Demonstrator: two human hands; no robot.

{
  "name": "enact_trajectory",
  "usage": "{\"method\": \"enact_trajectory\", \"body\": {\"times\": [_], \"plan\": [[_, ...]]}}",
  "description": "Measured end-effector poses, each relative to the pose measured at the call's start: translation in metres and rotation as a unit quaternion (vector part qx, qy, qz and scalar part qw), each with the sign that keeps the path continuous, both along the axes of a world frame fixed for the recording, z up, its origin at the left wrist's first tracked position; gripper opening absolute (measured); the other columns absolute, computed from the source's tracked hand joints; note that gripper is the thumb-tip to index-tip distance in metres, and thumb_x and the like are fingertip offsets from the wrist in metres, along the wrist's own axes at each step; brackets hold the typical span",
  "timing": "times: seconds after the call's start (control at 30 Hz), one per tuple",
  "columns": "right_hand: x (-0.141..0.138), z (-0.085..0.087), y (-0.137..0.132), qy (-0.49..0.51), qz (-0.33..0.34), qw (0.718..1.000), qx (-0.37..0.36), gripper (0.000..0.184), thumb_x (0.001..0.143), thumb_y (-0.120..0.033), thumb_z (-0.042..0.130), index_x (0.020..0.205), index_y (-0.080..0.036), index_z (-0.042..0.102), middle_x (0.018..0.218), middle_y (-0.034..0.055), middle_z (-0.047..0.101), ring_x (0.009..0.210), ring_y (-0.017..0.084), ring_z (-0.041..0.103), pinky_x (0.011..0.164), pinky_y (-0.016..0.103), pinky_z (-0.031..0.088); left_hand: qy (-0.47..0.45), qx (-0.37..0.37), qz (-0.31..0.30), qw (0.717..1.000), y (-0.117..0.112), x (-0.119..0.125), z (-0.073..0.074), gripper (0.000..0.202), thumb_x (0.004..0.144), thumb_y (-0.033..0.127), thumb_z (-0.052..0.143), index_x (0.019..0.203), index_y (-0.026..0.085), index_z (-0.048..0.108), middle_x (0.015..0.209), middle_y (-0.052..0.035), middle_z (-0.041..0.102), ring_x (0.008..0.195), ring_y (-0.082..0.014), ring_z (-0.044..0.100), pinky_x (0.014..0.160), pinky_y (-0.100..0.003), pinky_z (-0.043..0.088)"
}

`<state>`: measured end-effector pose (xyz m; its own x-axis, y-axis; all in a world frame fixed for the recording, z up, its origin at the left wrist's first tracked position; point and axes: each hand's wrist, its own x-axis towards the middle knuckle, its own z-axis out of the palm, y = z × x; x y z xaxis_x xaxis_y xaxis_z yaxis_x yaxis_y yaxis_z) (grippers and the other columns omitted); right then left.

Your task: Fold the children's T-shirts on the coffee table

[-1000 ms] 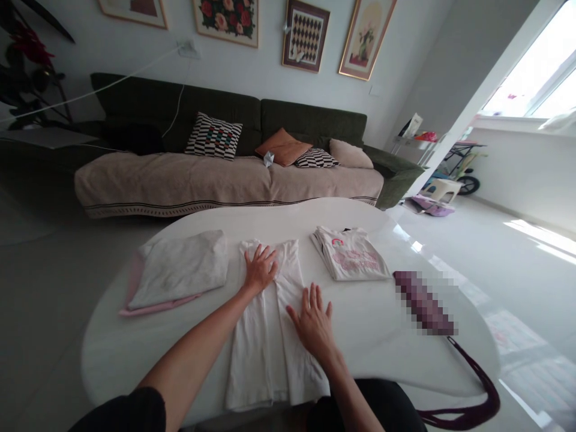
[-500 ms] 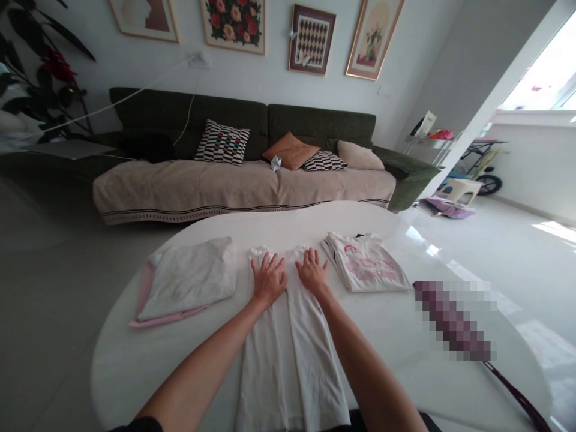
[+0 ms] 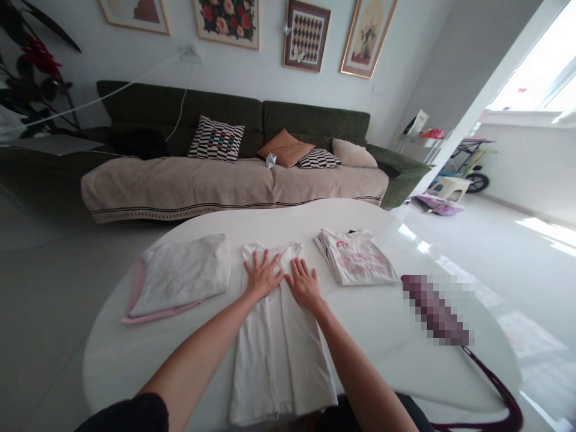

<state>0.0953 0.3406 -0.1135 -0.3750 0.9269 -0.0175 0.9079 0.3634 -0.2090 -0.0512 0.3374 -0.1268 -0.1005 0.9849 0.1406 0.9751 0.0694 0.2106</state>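
Note:
A white garment [image 3: 276,354], its sides folded inward into a long strip, lies flat on the white table [image 3: 387,342]. My left hand [image 3: 262,276] rests palm down on its upper part, fingers spread. Close beside it, my right hand [image 3: 305,282] also presses flat on the cloth, fingers stretched out. Neither hand grips anything. To the left lies a folded grey garment [image 3: 184,273] on top of a pink one [image 3: 134,297]. On the right is a neat stack of folded white shirts [image 3: 360,258], the top one with a pink print and a small rainbow.
A blurred-out purple object [image 3: 436,309] with a dark strap [image 3: 495,384] lies at the table's right side. Behind the table stands a green sofa [image 3: 171,108] with a beige cover [image 3: 225,186] and several cushions. A white stool [image 3: 450,187] is on the floor at right.
My right hand has moved left and slightly down the garment, nearer to my left hand. The camera view has shifted a little, so the table appears farther left.

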Motion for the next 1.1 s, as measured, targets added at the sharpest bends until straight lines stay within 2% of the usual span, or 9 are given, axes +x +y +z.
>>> {"method": "enact_trajectory", "body": {"times": [0.23, 0.4, 0.5, 0.57, 0.63, 0.73, 0.8, 0.93, 1.1], "plan": [[0.078, -0.014, -0.144, 0.017, 0.045, 0.998, 0.044, 0.054, 0.090, -0.046, 0.025, 0.139, -0.026, 0.015, 0.144, 0.0053, 0.019, 0.132, 0.024, 0.015, 0.099, 0.052, 0.025, 0.008, -0.013, 0.002, 1.000, -0.001, -0.002, 0.000, 0.055, 0.081, 0.056, 0.029, 0.133, 0.038, 0.029, 0.145, -0.0008, 0.022, 0.131, -0.0392, 0.009, 0.094, -0.068, 0.011], [0.119, -0.019, -0.206, -0.005, 0.026, 0.997, 0.076, 0.049, 0.088, -0.030, 0.034, 0.136, -0.031, 0.026, 0.141, 0.0048, 0.024, 0.128, 0.027, 0.027, 0.092, 0.052, 0.036, 0.023, -0.014, -0.019, 0.999, -0.008, 0.010, 0.025, 0.055, 0.084, 0.049, 0.029, 0.134, 0.028, 0.030, 0.145, -0.0089, 0.022, 0.132, -0.0348, 0.009, 0.097, -0.066, 0.006], [0.121, -0.009, -0.213, -0.001, 0.029, 0.996, 0.083, 0.055, 0.084, -0.026, 0.040, 0.137, -0.025, 0.026, 0.142, 0.0086, 0.021, 0.128, 0.027, 0.027, 0.093, 0.048, 0.038, 0.004, 0.015, -0.027, 1.000, -0.040, 0.023, 0.041, 0.060, 0.086, 0.048, 0.027, 0.137, 0.017, 0.024, 0.145, -0.0143, 0.017, 0.133, -0.0303, 0.006, 0.100, -0.060, 0.012], [0.113, -0.002, -0.212, 0.012, 0.058, 0.995, 0.077, 0.065, 0.081, -0.027, 0.043, 0.140, -0.020, 0.016, 0.143, 0.0091, 0.017, 0.130, 0.026, 0.021, 0.097, 0.046, 0.035, -0.034, 0.019, -0.052, 0.998, -0.082, 0.027, 0.044, 0.067, 0.085, 0.053, 0.025, 0.139, 0.014, 0.015, 0.146, -0.0150, 0.013, 0.134, -0.0285, 0.006, 0.101, -0.055, 0.019], [0.102, 0.002, -0.211, 0.017, 0.104, 0.992, 0.064, 0.076, 0.077, -0.026, 0.047, 0.141, -0.017, 0.007, 0.144, 0.0080, 0.014, 0.132, 0.025, 0.015, 0.100, 0.045, 0.031, -0.052, 0.017, -0.120, 0.991, -0.135, 0.023, 0.037, 0.074, 0.083, 0.057, 0.026, 0.141, 0.016, 0.005, 0.147, -0.0119, 0.008, 0.134, -0.0253, 0.005, 0.104, -0.049, 0.019], [0.089, -0.004, -0.209, 0.000, 0.137, 0.987, 0.079, 0.081, 0.070, -0.013, 0.046, 0.141, -0.016, 0.005, 0.144, 0.0071, 0.013, 0.132, 0.024, 0.014, 0.103, 0.043, 0.029, -0.028, -0.030, -0.202, 0.979, -0.213, 0.006, 0.020, 0.084, 0.075, 0.060, 0.043, 0.140, 0.027, 0.001, 0.147, -0.0057, 0.008, 0.134, -0.0271, 0.006, 0.105, -0.049, 0.016], [0.087, -0.011, -0.207, -0.013, 0.134, 0.985, 0.111, 0.081, 0.068, -0.002, 0.039, 0.140, -0.019, 0.006, 0.144, 0.0062, 0.013, 0.131, 0.022, 0.017, 0.103, 0.041, 0.029, -0.003, -0.056, -0.208, 0.977, -0.246, -0.007, 0.012, 0.086, 0.073, 0.051, 0.055, 0.139, 0.032, 0.003, 0.147, -0.0030, 0.007, 0.133, -0.0279, 0.009, 0.105, -0.049, 0.019], [0.095, -0.011, -0.205, -0.008, 0.144, 0.984, 0.103, 0.075, 0.072, 0.003, 0.030, 0.140, -0.023, 0.010, 0.143, 0.0037, 0.018, 0.130, 0.017, 0.023, 0.103, 0.036, 0.030, 0.031, -0.069, -0.216, 0.974, -0.263, -0.026, 0.007, 0.072, 0.080, 0.019, 0.050, 0.136, 0.039, 0.009, 0.146, 0.0023, 0.013, 0.133, -0.0228, 0.017, 0.103, -0.043, 0.026], [0.108, 0.016, -0.208, 0.029, 0.156, 0.987, -0.014, 0.061, 0.079, -0.005, 0.031, 0.136, -0.025, 0.027, 0.139, 0.0039, 0.032, 0.127, 0.018, 0.030, 0.103, 0.035, 0.030, 0.018, -0.051, -0.262, 0.964, -0.259, -0.039, 0.000, 0.066, 0.081, 0.006, 0.038, 0.133, 0.043, 0.021, 0.141, 0.0055, 0.027, 0.129, -0.0195, 0.028, 0.102, -0.043, 0.029]]}}
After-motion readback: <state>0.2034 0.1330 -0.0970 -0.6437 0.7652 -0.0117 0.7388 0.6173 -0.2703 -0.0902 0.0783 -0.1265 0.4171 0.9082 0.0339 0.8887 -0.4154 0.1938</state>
